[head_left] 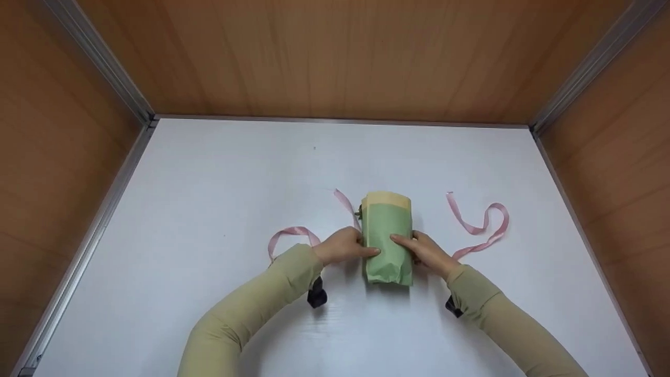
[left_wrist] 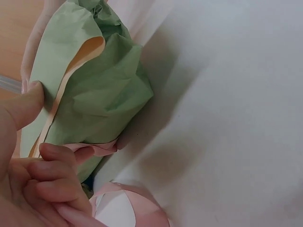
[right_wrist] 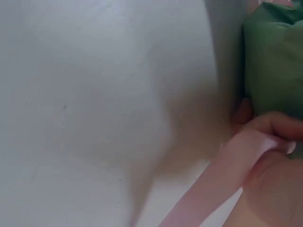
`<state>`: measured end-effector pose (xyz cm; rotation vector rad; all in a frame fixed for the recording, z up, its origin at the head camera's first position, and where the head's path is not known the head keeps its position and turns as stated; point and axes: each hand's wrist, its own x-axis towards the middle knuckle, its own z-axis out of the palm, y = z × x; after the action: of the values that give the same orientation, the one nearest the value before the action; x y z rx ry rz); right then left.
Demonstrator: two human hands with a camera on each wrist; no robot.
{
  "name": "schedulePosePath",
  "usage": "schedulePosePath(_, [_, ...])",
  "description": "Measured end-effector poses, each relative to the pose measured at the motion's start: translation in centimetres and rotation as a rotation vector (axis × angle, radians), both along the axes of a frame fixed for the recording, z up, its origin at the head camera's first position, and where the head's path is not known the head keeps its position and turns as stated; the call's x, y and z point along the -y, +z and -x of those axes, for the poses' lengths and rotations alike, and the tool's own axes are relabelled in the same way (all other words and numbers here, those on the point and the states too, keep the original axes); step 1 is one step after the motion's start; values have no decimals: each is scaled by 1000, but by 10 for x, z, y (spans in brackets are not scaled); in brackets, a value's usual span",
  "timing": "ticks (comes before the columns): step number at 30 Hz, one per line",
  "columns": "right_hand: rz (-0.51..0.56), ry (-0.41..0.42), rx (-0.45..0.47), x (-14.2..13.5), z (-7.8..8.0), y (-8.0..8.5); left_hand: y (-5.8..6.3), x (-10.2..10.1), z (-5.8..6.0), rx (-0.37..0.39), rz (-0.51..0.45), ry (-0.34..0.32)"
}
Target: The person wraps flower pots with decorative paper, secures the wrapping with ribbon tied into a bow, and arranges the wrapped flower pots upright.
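A bundle wrapped in green paper (head_left: 388,230) with a pale yellow edge is gripped from both sides above the white table. My left hand (head_left: 343,247) holds its left side, thumb on the front and the other fingers curled. In the left wrist view a pink ribbon (left_wrist: 102,148) crosses the paper beside those fingers. On the opposite side my right hand (head_left: 426,252) lays its thumb on the front; in the right wrist view its fingers hold the ribbon (right_wrist: 222,175) against the bundle's side. Small dark green leaves (head_left: 359,212) stick out at the upper left. The bundle's back is hidden.
Ribbon ends (head_left: 506,217) curl on the white table (head_left: 235,167) right of the bundle, and another loop lies to the left, partly behind my sleeve (head_left: 261,293). Wooden panels (head_left: 340,57) with metal edging enclose the table at the back and both sides.
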<state>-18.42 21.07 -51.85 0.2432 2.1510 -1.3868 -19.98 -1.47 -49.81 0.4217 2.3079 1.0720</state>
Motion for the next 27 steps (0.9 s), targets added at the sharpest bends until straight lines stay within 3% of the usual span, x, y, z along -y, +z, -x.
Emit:
schedulePosePath(6, [63, 4, 17, -2, 0, -1, -3, 0, 0, -38, 2, 10])
schedulePosePath(10, [-35, 55, -42, -5, 0, 3, -3, 1, 1, -32, 2, 9])
schedulePosePath(13, [-239, 132, -211, -6, -3, 8, -4, 2, 1, -29, -6, 4])
schedulePosePath(16, [-385, 227, -490, -5, -7, 8, -6, 4, 1, -29, -21, -10])
schedulePosePath(18, [-427, 326, -664, -4, -9, 8, -7, 5, 1, -28, -23, -19])
schedulePosePath(20, [-390, 441, -776, -2, -11, 6, -7, 6, 2, -30, -26, -29])
schedulePosePath(23, [-340, 591, -875, 0, -11, 5, -7, 6, 2, -30, -19, -36])
schedulePosePath(27, [-324, 687, -1038, 4, -7, 2, -8, 5, 3, -32, -25, -58])
